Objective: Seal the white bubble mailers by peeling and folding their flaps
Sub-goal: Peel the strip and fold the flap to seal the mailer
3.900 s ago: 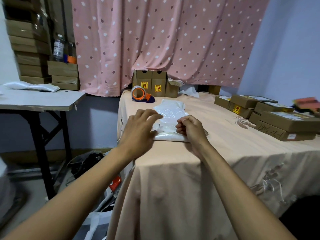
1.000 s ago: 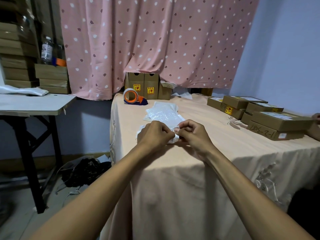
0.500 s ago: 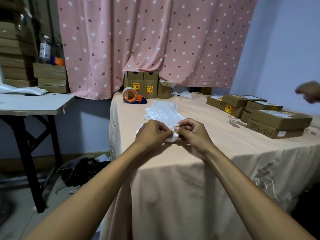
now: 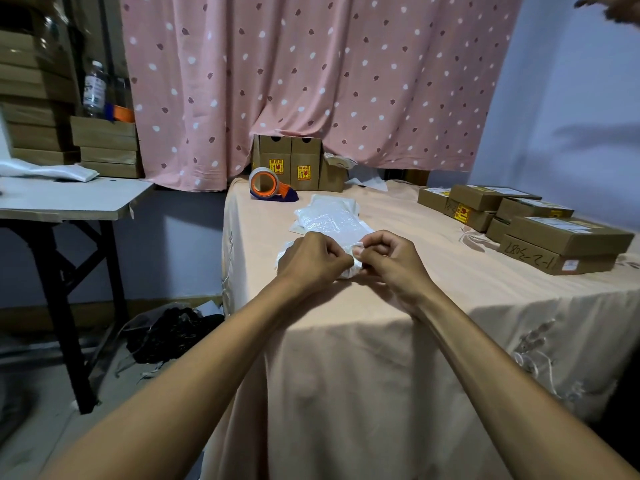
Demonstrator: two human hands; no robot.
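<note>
A white bubble mailer [image 4: 330, 221] lies on the peach tablecloth [image 4: 433, 299], its near end lifted between my hands. My left hand [image 4: 311, 259] is closed on the near left part of its flap. Fingertip to fingertip with it, my right hand [image 4: 388, 259] pinches the flap edge. The flap itself is mostly hidden behind my fingers. More white mailers [image 4: 337, 202] lie beneath and beyond it.
An orange tape dispenser [image 4: 268, 186] stands at the table's far left, upright brown boxes [image 4: 289, 164] behind it. Flat brown boxes [image 4: 540, 230] are stacked at the right. A grey side table [image 4: 69, 199] stands left. Another person's hand [image 4: 613, 6] shows top right.
Since 3.9 s ago my hands have closed together on the mailer's near end. Over the last second they hardly moved. The other person's hand rose from the right edge to the top right corner.
</note>
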